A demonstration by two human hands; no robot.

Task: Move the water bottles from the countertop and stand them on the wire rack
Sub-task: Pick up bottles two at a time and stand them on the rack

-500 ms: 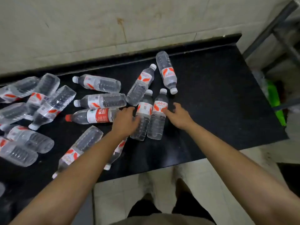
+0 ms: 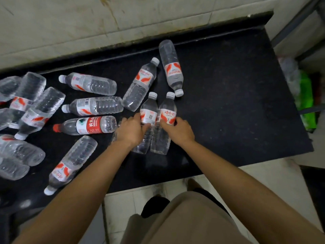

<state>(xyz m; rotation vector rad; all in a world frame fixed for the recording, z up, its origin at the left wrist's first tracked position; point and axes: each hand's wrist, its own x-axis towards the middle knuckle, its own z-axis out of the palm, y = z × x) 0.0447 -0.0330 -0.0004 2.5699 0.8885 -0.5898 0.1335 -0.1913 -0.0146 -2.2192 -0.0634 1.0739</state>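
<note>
Several clear water bottles with red-and-white labels lie on the black countertop (image 2: 228, 103). Two of them lie side by side in the middle, white caps pointing away from me. My left hand (image 2: 131, 132) wraps around the left bottle (image 2: 149, 110) of this pair at its label. My right hand (image 2: 179, 130) grips the right bottle (image 2: 168, 110) the same way. A red-capped bottle (image 2: 86, 125) lies just left of my left hand. The wire rack (image 2: 299, 23) shows only as grey bars at the top right.
More bottles are heaped at the counter's left end (image 2: 26, 111), and one lies near the front edge (image 2: 70, 164). A tiled wall (image 2: 123, 20) backs the counter. Green plastic and wrapped bottles (image 2: 302, 95) sit on the floor to the right.
Both hands have closed around the middle pair of bottles, whose cap ends have risen slightly off the counter. The view has shifted closer.
</note>
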